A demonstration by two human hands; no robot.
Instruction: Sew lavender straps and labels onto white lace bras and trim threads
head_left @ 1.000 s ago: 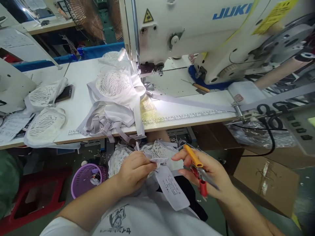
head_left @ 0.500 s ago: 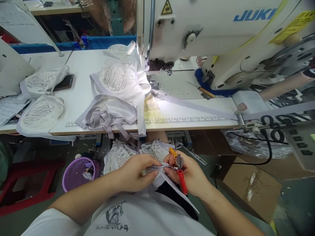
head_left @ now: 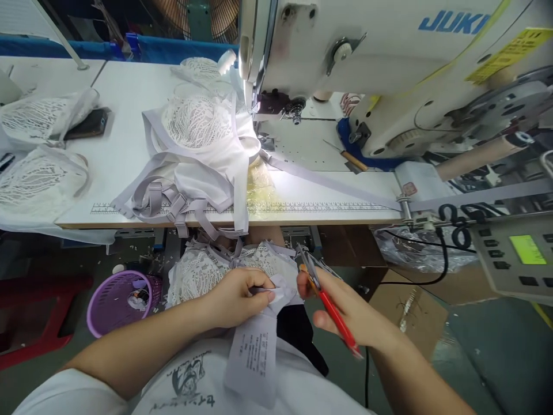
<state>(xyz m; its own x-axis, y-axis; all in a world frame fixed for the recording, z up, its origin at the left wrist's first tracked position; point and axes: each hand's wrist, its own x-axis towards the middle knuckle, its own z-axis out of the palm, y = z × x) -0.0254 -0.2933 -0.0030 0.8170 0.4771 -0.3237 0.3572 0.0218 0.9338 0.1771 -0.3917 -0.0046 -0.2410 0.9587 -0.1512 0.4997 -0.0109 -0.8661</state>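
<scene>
My left hand [head_left: 239, 300] is closed, pinching the edge of a white lace bra [head_left: 194, 276] that lies across my lap. A pale band with printed text [head_left: 253, 351] hangs below those fingers against my shirt. Just to the right, my right hand [head_left: 345, 305] holds small scissors with red and orange handles [head_left: 339, 324]. The blades point up and away from me. Its thumb stands apart from the fingers and does not touch the cloth. The palm side of the left hand is hidden.
A JUKI sewing machine [head_left: 389, 69] stands over the white table [head_left: 125, 86]. Another white bra [head_left: 199, 124] hangs over the table's front edge, with lace cups [head_left: 43, 178] farther left. A purple basket [head_left: 108, 305] and red stool [head_left: 43, 323] are below; a control panel [head_left: 518, 253] juts in right.
My right hand has let go of the cloth and moved slightly right, with the scissors now turned blades up. The printed band has come into view below my left hand. The view has shifted.
</scene>
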